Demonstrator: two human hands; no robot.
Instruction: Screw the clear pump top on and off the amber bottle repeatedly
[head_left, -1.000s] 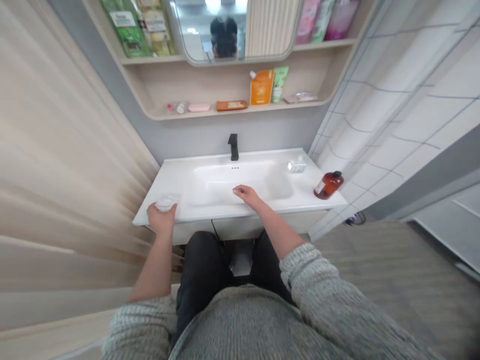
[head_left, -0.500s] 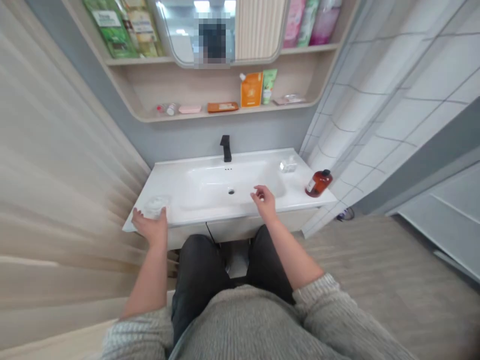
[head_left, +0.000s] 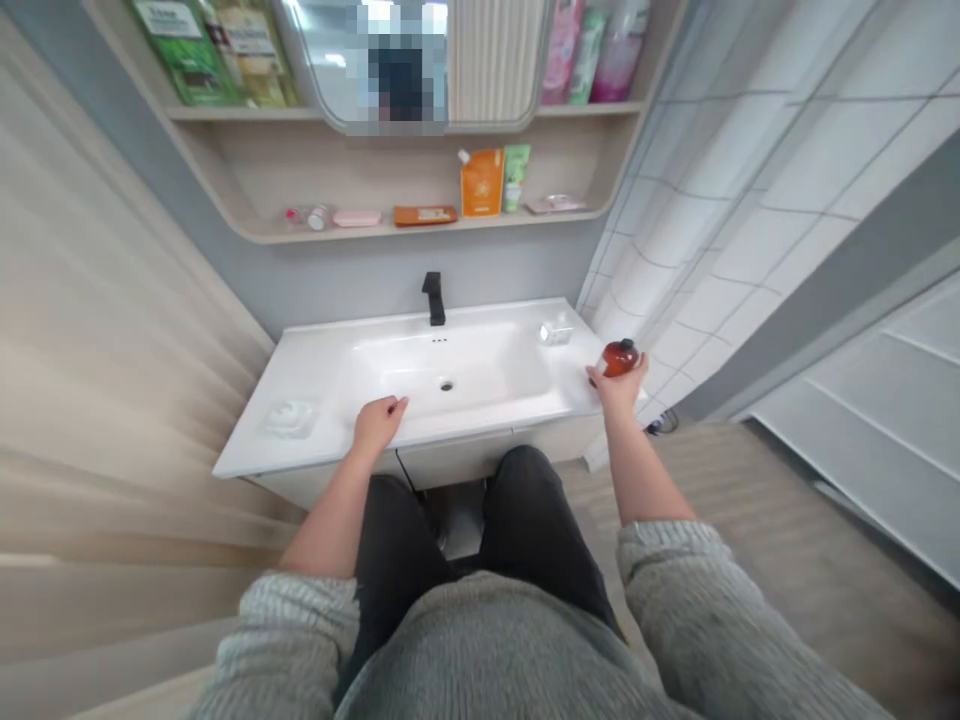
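counted: two bare hands, one amber bottle, one black faucet, one white basin, two clear soap dishes. lower shelf: one orange pouch, one green tube. upper shelf: five packages, cut off at top.

Bottle amber, cap prob. darker; sink white; faucet black; wall tiles white w/ grey grid; sleeve grey marled knit.

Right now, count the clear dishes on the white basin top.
2. One clear dish sits at the left end of the white basin top; the other sits at the back right corner. No others show.
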